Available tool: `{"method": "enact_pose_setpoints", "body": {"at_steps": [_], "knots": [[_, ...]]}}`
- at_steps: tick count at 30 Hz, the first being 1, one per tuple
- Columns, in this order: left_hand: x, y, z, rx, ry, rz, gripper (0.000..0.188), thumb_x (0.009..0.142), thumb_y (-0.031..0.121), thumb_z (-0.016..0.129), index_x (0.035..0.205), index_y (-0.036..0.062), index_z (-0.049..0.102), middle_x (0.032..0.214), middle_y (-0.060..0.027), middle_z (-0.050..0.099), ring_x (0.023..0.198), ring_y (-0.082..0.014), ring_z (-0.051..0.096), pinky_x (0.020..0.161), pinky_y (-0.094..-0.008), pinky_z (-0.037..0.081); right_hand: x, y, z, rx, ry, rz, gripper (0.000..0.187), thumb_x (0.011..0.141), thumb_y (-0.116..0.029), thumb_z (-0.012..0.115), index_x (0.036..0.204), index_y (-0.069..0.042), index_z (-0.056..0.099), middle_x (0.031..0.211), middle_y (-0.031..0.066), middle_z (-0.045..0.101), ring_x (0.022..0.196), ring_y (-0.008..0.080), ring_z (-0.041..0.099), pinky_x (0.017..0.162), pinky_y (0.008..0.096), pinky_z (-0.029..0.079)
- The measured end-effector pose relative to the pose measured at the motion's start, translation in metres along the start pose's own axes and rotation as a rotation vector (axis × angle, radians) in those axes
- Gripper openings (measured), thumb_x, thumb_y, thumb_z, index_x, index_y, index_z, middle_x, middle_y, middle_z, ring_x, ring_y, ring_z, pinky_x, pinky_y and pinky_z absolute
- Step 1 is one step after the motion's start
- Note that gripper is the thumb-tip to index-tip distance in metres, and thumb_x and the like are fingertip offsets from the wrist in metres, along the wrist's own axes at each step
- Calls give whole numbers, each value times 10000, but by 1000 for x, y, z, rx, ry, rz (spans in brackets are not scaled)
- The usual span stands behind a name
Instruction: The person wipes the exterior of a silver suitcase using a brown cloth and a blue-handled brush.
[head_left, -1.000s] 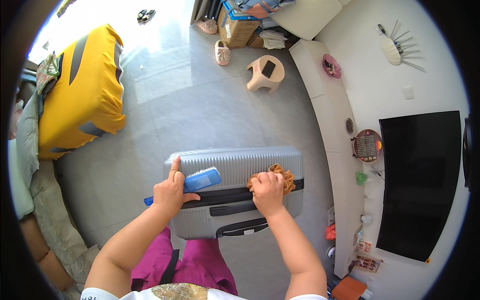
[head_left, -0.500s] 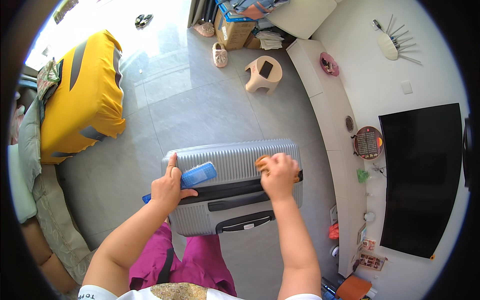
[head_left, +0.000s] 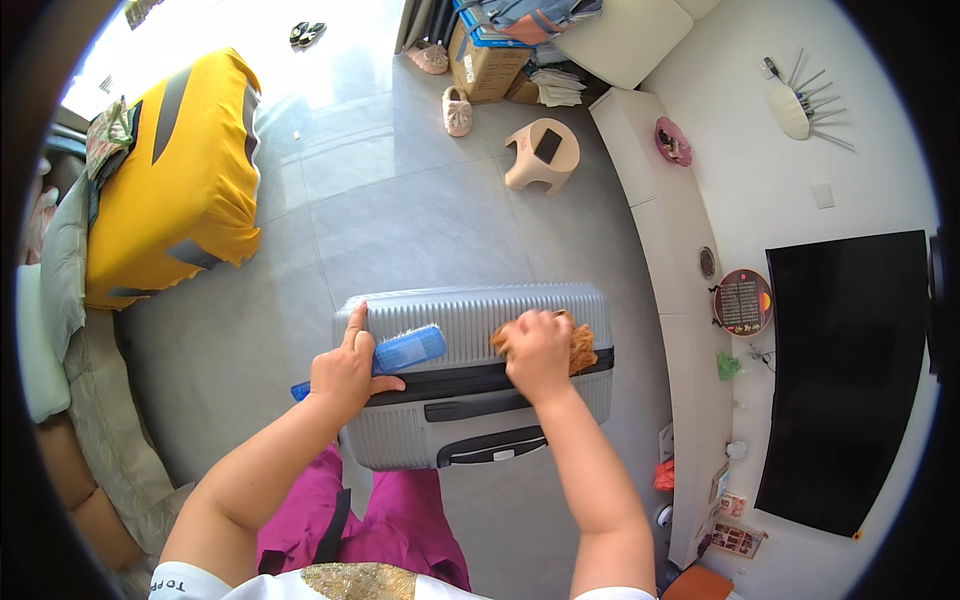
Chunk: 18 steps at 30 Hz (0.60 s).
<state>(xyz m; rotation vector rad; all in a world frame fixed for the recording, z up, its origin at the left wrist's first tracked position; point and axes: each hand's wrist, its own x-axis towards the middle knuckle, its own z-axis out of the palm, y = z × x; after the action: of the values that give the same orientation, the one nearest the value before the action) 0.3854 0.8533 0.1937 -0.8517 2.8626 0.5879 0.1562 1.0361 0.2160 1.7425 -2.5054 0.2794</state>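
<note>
A silver ribbed suitcase (head_left: pixel 400 435) with a black zip band and black handles stands upright just in front of my legs. My left hand (head_left: pixel 343 378) rests on its left part, index finger stretched forward and thumb to the side. Under that palm lies a blue scrub brush (head_left: pixel 408 348), its white bristles turned away from me and its handle end poking out at the left. My right hand (head_left: pixel 540 350) is closed around a crumpled brown cloth (head_left: pixel 583 350), pressed on the ribbed face near the zip band at the right.
A yellow-covered block-shaped piece (head_left: pixel 185 170) stands at the left, beside a sofa (head_left: pixel 125 420). Ahead are a beige stool (head_left: pixel 535 175) with a phone (head_left: pixel 548 147) on it, pink slippers (head_left: pixel 457 112) and a cardboard box (head_left: pixel 485 72). A long white cabinet (head_left: pixel 655 240) runs along the right wall.
My right hand has slid left across the suitcase, and more of the cloth shows at its right. The left hand still holds the brush in place. The whole view has shifted slightly.
</note>
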Motion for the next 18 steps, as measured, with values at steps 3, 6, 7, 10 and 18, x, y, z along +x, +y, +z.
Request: {"method": "enact_pose_setpoints", "body": {"at_steps": [3, 6, 7, 10, 18], "knots": [[-3, 2, -2, -6, -31, -25, 769, 576, 676, 725, 851, 27, 418, 1484, -215, 362, 708, -327, 667, 578, -354, 533, 28, 9, 9, -145, 133, 280, 66, 766, -61, 614, 765, -109, 660, 823, 36, 530, 833, 240, 515, 809, 410, 369], [-1, 1, 0, -14, -22, -31, 767, 580, 685, 715, 845, 31, 416, 1484, -216, 362, 679, -319, 662, 567, -350, 529, 32, 0, -5, -29, 64, 153, 42, 767, -77, 612, 749, -105, 638, 833, 41, 527, 848, 239, 517, 814, 414, 370], [-2, 1, 1, -19, -23, -31, 765, 582, 687, 712, 844, 32, 415, 1484, -216, 362, 674, -316, 660, 564, -349, 528, 26, -8, -11, 27, -17, 86, 39, 767, -80, 612, 747, -105, 634, 837, 42, 527, 851, 239, 517, 814, 414, 370], [-4, 0, 2, -39, 16, -8, 752, 597, 689, 702, 831, 35, 412, 1475, -218, 377, 664, -301, 662, 537, -345, 521, 16, -4, 3, -50, 10, 80, 48, 755, -65, 622, 751, -112, 632, 850, 37, 524, 861, 240, 520, 806, 426, 370], [-26, -28, 36, -534, 562, -155, 688, 615, 496, 856, 903, 25, 446, 1301, -265, 539, 826, -330, 662, 702, -370, 542, 108, -50, -5, 259, 69, 108, 158, 730, -119, 683, 879, -165, 707, 895, 12, 561, 922, 227, 541, 831, 407, 382]]}}
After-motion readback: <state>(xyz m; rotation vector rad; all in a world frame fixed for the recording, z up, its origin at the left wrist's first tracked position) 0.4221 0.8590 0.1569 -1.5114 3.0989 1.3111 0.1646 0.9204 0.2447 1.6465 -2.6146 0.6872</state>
